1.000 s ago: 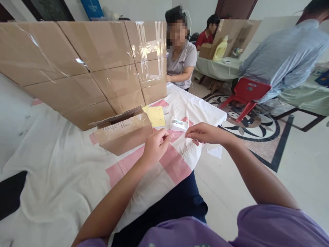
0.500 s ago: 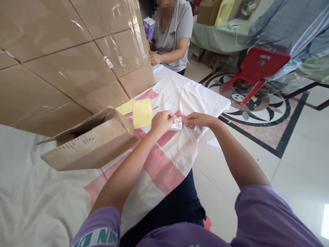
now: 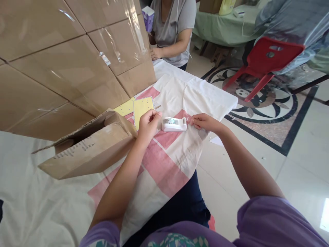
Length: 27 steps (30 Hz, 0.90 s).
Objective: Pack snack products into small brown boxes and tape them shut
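Observation:
A white tape dispenser (image 3: 174,125) stands on the cloth-covered table between my two hands. My left hand (image 3: 148,125) is just left of it, thumb and fingers pinched together; anything between them is too small to make out. Behind this hand lies a yellow dotted card (image 3: 143,105), partly covered by it. To the dispenser's right is my right hand (image 3: 203,122), its fingers closed in a pinch near the dispenser's cutting end. Whatever is in that pinch, if anything, cannot be made out.
An open cardboard box (image 3: 89,151) sits at the left. Stacked taped cartons (image 3: 77,65) form a wall behind it. Across the table a person in a grey shirt (image 3: 172,41) rests an arm on it. A red chair (image 3: 272,58) stands beyond the table's right edge.
My left hand has moved left, off the tape dispenser, toward the yellow card. The dispenser now shows fully. My right hand stays close to its right end. The view has shifted slightly.

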Motion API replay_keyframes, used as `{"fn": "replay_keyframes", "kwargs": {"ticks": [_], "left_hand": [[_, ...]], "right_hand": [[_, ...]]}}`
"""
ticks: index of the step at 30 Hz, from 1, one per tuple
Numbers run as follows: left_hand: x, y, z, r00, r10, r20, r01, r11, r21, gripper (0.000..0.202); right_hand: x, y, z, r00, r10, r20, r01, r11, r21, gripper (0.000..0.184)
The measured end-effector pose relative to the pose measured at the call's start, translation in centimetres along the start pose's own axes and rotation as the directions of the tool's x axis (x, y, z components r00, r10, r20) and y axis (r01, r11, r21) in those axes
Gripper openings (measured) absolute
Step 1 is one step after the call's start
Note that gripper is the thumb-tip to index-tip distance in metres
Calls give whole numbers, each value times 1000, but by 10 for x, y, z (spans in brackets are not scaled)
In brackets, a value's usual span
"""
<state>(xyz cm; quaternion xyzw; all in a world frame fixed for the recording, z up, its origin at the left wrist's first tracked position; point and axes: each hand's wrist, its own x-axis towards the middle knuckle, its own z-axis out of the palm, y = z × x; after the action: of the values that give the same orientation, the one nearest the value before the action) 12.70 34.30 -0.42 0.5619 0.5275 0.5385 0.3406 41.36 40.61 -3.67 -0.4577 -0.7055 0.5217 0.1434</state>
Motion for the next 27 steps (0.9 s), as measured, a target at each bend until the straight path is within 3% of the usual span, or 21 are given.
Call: {"fn": "replay_keyframes", "kwargs": {"ticks": [3, 7, 10, 13, 17, 19, 22, 27], "left_hand": [[-4, 13, -11, 998, 5, -66, -17, 983, -185, 37], [-29, 55, -30, 998, 57, 29, -48, 964, -262, 39], [-59, 93, -31, 982, 101, 162, -61, 969, -239, 36], [-80, 106, -14, 962, 60, 267, -33, 994, -103, 35], [-89, 83, 8, 995, 42, 93, -62, 974, 216, 46], [-88, 70, 10, 999, 27, 20, -32, 941, 337, 48], [-83, 59, 6, 1000, -24, 12, 16, 907, 421, 41], [-53, 42, 8, 1000, 1, -15, 4, 938, 346, 36]], "right_hand": [[-6, -9, 4, 983, -22, -183, 28, 999, 34, 24], [-16, -45, 22, 902, -99, -420, 71, 994, -81, 21], [-17, -91, 50, 881, -267, -390, 116, 922, -369, 23], [-9, -139, 81, 909, -326, -259, 125, 808, -576, 25], [4, -176, 104, 900, -353, -254, 89, 721, -687, 28], [5, -175, 103, 888, -357, -289, 78, 738, -670, 28], [-3, -156, 89, 921, -305, -240, 137, 834, -534, 27], [-26, -110, 43, 970, -238, -54, 202, 908, -367, 23]]}}
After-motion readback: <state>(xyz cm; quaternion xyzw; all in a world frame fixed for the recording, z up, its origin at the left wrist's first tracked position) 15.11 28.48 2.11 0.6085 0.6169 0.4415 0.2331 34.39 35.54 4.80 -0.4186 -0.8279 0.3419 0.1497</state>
